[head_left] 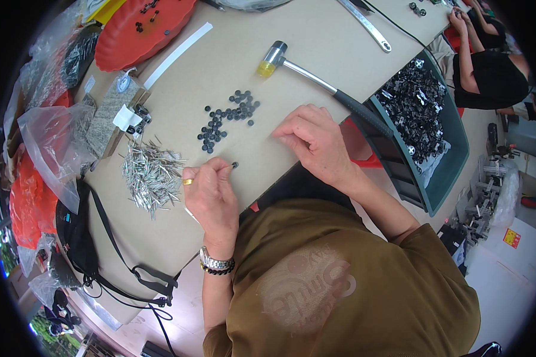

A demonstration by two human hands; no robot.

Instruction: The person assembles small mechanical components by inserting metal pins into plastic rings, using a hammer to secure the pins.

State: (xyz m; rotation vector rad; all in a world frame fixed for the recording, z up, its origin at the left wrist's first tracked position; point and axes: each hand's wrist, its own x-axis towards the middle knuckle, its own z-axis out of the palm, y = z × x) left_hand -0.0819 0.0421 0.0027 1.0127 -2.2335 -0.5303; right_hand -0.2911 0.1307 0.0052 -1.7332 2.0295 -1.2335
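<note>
My left hand [208, 193], with a ring and a wristwatch, is closed in a pinch over the table. At its fingertips is a small black wheel [235, 165]; whether a pin sits in it, I cannot tell. Just left of that hand lies a heap of thin silvery metal pins [152, 178]. Beyond the fingers, loose black wheels [217, 122] are scattered in a cluster. My right hand [315, 140] is held near the table's edge, right of the wheels, its fingers drawn together. Anything between those fingertips is hidden or too small to make out.
A hammer [307, 74] with a yellow face lies beyond my right hand. The green bin [402, 178] of black parts stands at right. A red tray [116, 38], a grey block [110, 116] and a black strapped bag [77, 232] are at left. People [491, 80] sit far right.
</note>
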